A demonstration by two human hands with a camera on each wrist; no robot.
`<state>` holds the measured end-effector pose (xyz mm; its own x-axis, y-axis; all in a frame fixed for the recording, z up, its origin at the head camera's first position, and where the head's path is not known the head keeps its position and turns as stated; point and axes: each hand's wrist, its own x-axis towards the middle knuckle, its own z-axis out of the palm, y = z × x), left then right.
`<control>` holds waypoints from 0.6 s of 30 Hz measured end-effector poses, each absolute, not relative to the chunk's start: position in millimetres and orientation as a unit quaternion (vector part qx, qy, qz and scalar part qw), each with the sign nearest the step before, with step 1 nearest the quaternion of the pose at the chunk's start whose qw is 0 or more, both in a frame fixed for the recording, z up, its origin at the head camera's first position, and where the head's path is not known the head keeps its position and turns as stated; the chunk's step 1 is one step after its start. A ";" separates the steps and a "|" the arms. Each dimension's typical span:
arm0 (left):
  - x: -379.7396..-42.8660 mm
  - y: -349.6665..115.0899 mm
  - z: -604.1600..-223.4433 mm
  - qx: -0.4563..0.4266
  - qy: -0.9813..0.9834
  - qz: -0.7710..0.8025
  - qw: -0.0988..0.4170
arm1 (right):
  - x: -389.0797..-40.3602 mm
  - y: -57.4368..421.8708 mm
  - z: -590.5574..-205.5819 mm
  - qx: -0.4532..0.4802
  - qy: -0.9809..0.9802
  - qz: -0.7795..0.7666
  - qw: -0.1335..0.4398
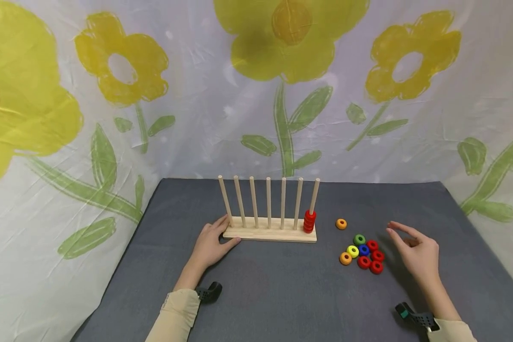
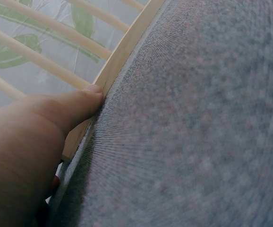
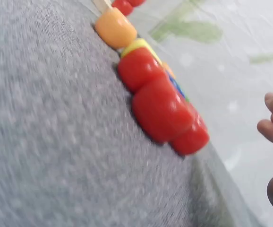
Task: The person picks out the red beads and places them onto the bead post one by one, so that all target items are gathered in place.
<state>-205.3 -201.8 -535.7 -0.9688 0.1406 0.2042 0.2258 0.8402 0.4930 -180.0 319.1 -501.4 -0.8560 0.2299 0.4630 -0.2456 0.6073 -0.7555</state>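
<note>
Dark grey cloth covers the surface (image 1: 273, 294) in front of you, its far edge meeting a pale hanging sheet (image 1: 196, 118) painted with large yellow flowers (image 1: 132, 66) and green stems and leaves (image 1: 283, 128); more of this fabric slopes down along both sides. Toward the back of the surface, left of the loose rings, stands the wooden rack (image 1: 269, 233), seven upright pegs on a flat base, with a stack of red rings (image 1: 309, 222) on its rightmost peg. Your left hand (image 1: 211, 241) grips the rack's left end, thumb along the front edge. Your right hand (image 1: 420, 254) hovers just right of the loose rings, its thumb and forefinger a narrow gap apart, its shadow falling on the cloth. There a green ring (image 1: 359, 240), a yellow ring (image 1: 352, 251), a blue ring (image 1: 363, 250), an orange ring (image 1: 345, 258) and four red rings (image 1: 376, 267) cluster together, while another orange ring (image 1: 341, 223) lies apart, nearer the rack. Beige sleeves (image 1: 175, 311) and black wrist straps (image 1: 208, 292) show on your arms.
</note>
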 end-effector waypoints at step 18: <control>-205.2 -202.3 -535.9 -0.099 -0.954 -0.273 0.081 | -186.8 326.2 -527.9 -0.025 -0.857 0.460 0.232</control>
<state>-205.2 -202.3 -535.9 -0.9676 0.1442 0.2073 0.2320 0.8318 0.5043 -186.8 326.2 -527.9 -0.8916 0.2556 0.3739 -0.1700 0.5763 -0.7993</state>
